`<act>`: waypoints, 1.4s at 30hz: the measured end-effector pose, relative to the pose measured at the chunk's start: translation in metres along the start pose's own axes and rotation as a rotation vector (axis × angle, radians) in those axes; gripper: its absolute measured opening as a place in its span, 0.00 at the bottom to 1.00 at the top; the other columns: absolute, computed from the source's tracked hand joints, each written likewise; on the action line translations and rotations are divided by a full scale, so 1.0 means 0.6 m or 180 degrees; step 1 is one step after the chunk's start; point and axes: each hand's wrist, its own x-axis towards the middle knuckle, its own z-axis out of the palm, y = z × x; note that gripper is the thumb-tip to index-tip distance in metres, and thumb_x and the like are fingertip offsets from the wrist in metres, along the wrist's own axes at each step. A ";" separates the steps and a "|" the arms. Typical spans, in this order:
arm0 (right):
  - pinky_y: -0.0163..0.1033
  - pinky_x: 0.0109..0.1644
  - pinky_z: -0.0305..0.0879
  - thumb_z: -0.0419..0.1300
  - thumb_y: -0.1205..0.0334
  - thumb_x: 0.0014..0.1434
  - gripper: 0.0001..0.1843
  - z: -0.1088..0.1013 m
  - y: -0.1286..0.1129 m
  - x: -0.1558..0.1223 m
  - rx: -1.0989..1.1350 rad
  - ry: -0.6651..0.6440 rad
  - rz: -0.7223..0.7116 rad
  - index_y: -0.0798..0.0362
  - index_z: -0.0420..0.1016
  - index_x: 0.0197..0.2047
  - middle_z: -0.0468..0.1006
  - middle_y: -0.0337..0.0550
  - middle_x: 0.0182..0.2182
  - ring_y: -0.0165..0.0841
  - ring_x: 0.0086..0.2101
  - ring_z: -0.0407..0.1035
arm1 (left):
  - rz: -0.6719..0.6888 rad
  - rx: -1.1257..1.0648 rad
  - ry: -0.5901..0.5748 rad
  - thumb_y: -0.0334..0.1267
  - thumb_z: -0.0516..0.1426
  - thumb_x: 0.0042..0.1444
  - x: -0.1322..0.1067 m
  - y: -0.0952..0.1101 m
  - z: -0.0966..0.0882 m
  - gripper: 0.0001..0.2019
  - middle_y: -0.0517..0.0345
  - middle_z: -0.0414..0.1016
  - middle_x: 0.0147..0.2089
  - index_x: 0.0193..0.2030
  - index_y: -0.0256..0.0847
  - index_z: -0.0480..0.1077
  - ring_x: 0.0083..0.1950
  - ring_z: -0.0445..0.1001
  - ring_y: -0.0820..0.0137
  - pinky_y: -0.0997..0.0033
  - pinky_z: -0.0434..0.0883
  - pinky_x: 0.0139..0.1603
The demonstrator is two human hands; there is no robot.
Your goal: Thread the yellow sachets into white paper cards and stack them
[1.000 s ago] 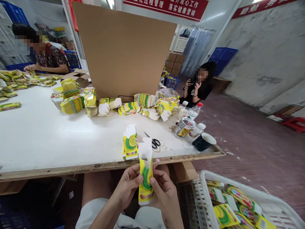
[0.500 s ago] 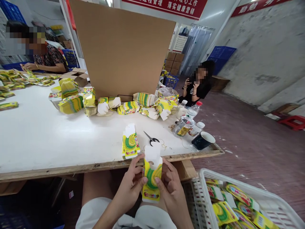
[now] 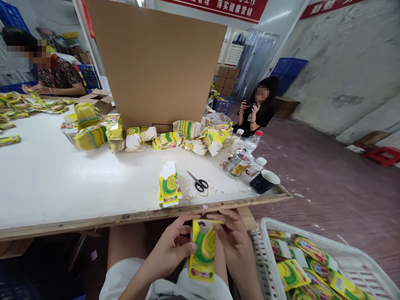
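Observation:
A small yellow and green carton (image 3: 203,248) is held upright above my lap, just in front of the table edge. My left hand (image 3: 176,241) grips its left side, thumb on the front face and fingers behind. My right hand (image 3: 233,237) has its fingertips at the carton's top right, on the top flap, which lies folded over. On the table beyond sits a short pile of flat yellow cartons (image 3: 169,185) with white flaps. Black-handled scissors (image 3: 199,183) lie to the right of that pile, beside several rubber bands (image 3: 189,198).
At the lower right stands a white basket (image 3: 312,233) of filled-looking cartons. A dark mug (image 3: 265,182), a clear jar (image 3: 239,163) and bottles line the table's right end. Carton stacks (image 3: 90,135) sit before a large cardboard sheet (image 3: 156,62). Two people (image 3: 59,75) are farther back.
The carton's tall white top flap stood up before; now it is folded down. My right hand has risen from the carton's front to its top. The view has shifted slightly.

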 end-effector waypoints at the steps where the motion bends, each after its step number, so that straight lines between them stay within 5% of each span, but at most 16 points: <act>1: 0.41 0.49 0.72 0.59 0.51 0.63 0.13 -0.004 0.000 0.001 -0.0014 0.0035 -0.0036 0.48 0.78 0.46 0.81 0.48 0.42 0.40 0.44 0.75 | 0.0044 0.0115 0.0085 0.39 0.65 0.54 0.002 -0.001 0.000 0.26 0.47 0.79 0.48 0.58 0.43 0.65 0.46 0.79 0.61 0.69 0.73 0.43; 4: 0.42 0.49 0.72 0.56 0.47 0.64 0.18 -0.013 -0.002 0.002 -0.0053 -0.0235 0.0121 0.49 0.81 0.43 0.81 0.49 0.42 0.41 0.45 0.75 | 0.0175 0.0507 0.0296 0.39 0.63 0.56 0.005 -0.003 0.003 0.22 0.46 0.78 0.52 0.58 0.43 0.68 0.49 0.78 0.60 0.68 0.73 0.45; 7: 0.40 0.42 0.73 0.64 0.50 0.57 0.20 -0.011 -0.001 0.001 -0.0096 -0.0608 0.0578 0.49 0.79 0.50 0.81 0.44 0.34 0.40 0.39 0.76 | 0.0192 0.0788 0.0272 0.40 0.60 0.60 0.005 -0.006 0.005 0.22 0.44 0.77 0.55 0.61 0.42 0.66 0.52 0.77 0.59 0.64 0.73 0.50; 12: 0.36 0.34 0.69 0.65 0.53 0.56 0.21 0.005 0.008 -0.007 -0.0300 -0.0505 0.0695 0.49 0.76 0.52 0.75 0.36 0.23 0.34 0.27 0.71 | 0.0172 0.0674 0.0110 0.40 0.59 0.60 0.003 -0.005 0.008 0.25 0.42 0.75 0.58 0.64 0.43 0.63 0.58 0.73 0.57 0.60 0.68 0.58; 18: 0.32 0.23 0.57 0.62 0.52 0.58 0.18 0.010 0.012 -0.018 -0.0718 -0.0494 0.0460 0.51 0.73 0.49 0.65 0.29 0.16 0.29 0.18 0.60 | -0.0009 -0.0006 0.0240 0.40 0.65 0.54 0.007 -0.004 0.014 0.29 0.46 0.81 0.46 0.61 0.42 0.64 0.47 0.80 0.59 0.66 0.73 0.44; 20: 0.33 0.24 0.59 0.62 0.51 0.59 0.17 0.010 0.011 -0.019 -0.0821 -0.0383 0.0393 0.51 0.75 0.48 0.68 0.31 0.17 0.30 0.19 0.62 | -0.0049 -0.0109 0.0257 0.38 0.66 0.52 0.008 -0.006 0.022 0.28 0.48 0.82 0.44 0.59 0.42 0.66 0.42 0.81 0.61 0.68 0.73 0.41; 23: 0.36 0.37 0.68 0.59 0.51 0.61 0.16 0.005 0.009 -0.018 -0.0839 -0.0185 0.0250 0.50 0.77 0.47 0.80 0.44 0.34 0.37 0.34 0.74 | -0.0076 0.0189 0.0156 0.36 0.65 0.53 0.007 -0.009 0.033 0.26 0.46 0.82 0.47 0.59 0.42 0.66 0.42 0.81 0.61 0.66 0.75 0.42; 26: 0.43 0.46 0.68 0.57 0.49 0.61 0.16 -0.035 0.006 -0.020 -0.1139 -0.0017 0.0091 0.49 0.78 0.44 0.81 0.48 0.42 0.43 0.43 0.74 | 0.0320 0.1349 0.0216 0.35 0.59 0.58 0.010 -0.005 0.021 0.22 0.45 0.76 0.59 0.61 0.45 0.68 0.55 0.77 0.57 0.57 0.73 0.55; 31: 0.60 0.52 0.59 0.52 0.38 0.58 0.27 -0.179 -0.006 -0.034 -0.3331 0.1621 -0.0219 0.52 0.78 0.43 0.79 0.59 0.41 0.57 0.45 0.69 | 0.1370 0.3546 0.1491 0.33 0.56 0.61 0.036 0.013 -0.067 0.25 0.48 0.64 0.69 0.65 0.46 0.63 0.71 0.57 0.55 0.40 0.49 0.72; 34: 0.60 0.47 0.62 0.54 0.34 0.55 0.31 -0.215 -0.007 -0.037 -0.3385 0.1689 0.0115 0.51 0.77 0.45 0.79 0.58 0.40 0.57 0.41 0.70 | 0.1416 0.4052 0.1596 0.33 0.56 0.61 0.049 0.013 -0.118 0.21 0.46 0.72 0.63 0.61 0.43 0.68 0.66 0.67 0.55 0.39 0.54 0.70; 37: 0.50 0.40 0.67 0.61 0.37 0.51 0.25 -0.160 0.006 -0.032 -0.2141 0.1134 0.0523 0.49 0.79 0.39 0.81 0.50 0.35 0.47 0.33 0.73 | 0.1501 0.4089 0.1555 0.32 0.53 0.63 0.044 0.012 -0.129 0.16 0.51 0.77 0.59 0.55 0.45 0.75 0.61 0.73 0.59 0.49 0.67 0.65; 42: 0.42 0.33 0.70 0.61 0.36 0.54 0.27 0.015 0.025 -0.021 0.0258 0.0462 0.1143 0.52 0.83 0.39 0.83 0.48 0.29 0.38 0.27 0.72 | 0.2482 0.3811 0.1227 0.23 0.51 0.62 0.004 0.019 -0.075 0.24 0.54 0.76 0.60 0.60 0.49 0.70 0.60 0.74 0.64 0.62 0.71 0.63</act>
